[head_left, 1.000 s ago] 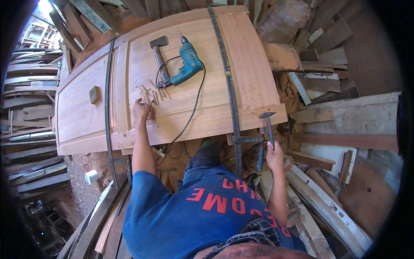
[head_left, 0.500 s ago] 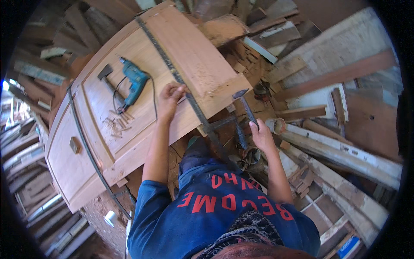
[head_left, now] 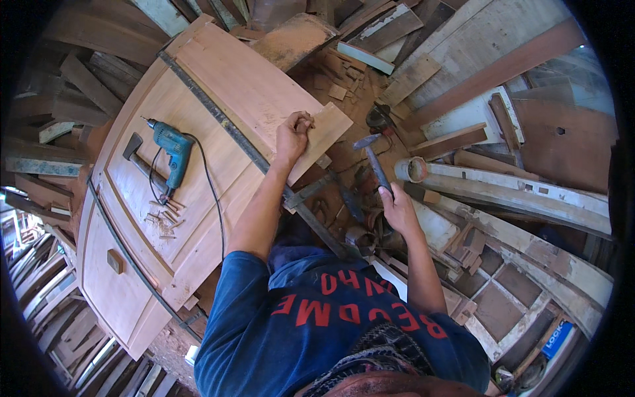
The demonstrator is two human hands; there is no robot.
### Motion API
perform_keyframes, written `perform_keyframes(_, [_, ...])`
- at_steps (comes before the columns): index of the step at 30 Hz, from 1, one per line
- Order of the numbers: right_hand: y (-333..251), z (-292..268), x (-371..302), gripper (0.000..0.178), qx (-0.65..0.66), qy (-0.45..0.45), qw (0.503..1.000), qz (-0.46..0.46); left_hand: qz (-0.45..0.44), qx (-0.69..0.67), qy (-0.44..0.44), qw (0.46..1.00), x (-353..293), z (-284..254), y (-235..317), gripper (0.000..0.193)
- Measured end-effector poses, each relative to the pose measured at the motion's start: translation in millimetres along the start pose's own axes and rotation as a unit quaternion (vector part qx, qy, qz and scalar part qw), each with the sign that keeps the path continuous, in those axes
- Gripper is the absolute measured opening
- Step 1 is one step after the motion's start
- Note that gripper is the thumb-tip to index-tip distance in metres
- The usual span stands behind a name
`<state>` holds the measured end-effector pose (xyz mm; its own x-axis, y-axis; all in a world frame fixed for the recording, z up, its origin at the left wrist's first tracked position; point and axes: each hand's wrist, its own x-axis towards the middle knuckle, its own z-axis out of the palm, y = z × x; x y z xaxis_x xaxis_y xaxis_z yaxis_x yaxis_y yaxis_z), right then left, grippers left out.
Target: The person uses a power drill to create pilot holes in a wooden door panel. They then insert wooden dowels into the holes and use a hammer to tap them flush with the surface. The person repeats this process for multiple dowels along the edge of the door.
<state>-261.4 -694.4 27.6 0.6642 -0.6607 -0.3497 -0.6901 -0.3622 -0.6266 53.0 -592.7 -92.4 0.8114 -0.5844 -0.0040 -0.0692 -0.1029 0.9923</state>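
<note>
A large pale wooden door panel (head_left: 202, 159) lies in front of me on the left. My left hand (head_left: 293, 137) is over its near right corner, fingers curled together; whatever they may hold is too small to make out. My right hand (head_left: 400, 210) is closed round the handle of a hammer (head_left: 377, 165), raised to the right of that corner with its head apart from the wood. A dark bar clamp (head_left: 218, 116) crosses the panel beside my left forearm. Wood shavings lie near my left hand.
On the panel rest a teal power drill (head_left: 173, 155) with its cord, a hatchet (head_left: 137, 151), several wooden pegs (head_left: 170, 217) and a small wood block (head_left: 115, 261). A second clamp (head_left: 126, 241) spans the left part. Timber offcuts and a bucket (head_left: 411, 170) surround it.
My left hand has moved from beside the clamp bar to the panel's corner, its fingers still curled. The hammer stays in my right hand, a little lower. The view has shifted.
</note>
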Motion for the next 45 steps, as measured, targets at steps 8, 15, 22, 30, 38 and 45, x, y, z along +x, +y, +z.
perform_keyframes(8, [-41, -9, 14, 0.034, 0.025, 0.005, 0.998, -0.053, 0.108, 0.157, 0.037, 0.981, -4, -3, 10, 0.012])
perform_keyframes(15, [-89, -14, 33, 0.035, 0.060, -0.001, 0.992, -0.109, 0.051, 0.112, -0.001, 0.992, -6, -1, 12, 0.013])
perform_keyframes(22, [-92, -5, 46, 0.037, 0.062, 0.027, 0.985, -0.156, 0.080, 0.152, 0.015, 0.985, -7, 1, 11, 0.014])
perform_keyframes(30, [-100, 19, 69, 0.031, -0.088, 0.004, 0.987, -0.134, 0.112, 0.180, 0.027, 0.977, -9, 1, 10, 0.015])
perform_keyframes(38, [-129, -1, 53, 0.027, -0.019, 0.064, 0.984, -0.165, 0.065, 0.105, 0.025, 0.992, -10, -1, 14, 0.016])
perform_keyframes(45, [-134, -13, 55, 0.026, 0.055, 0.133, 0.956, -0.256, 0.068, 0.117, 0.037, 0.990, -8, 1, 4, 0.014])
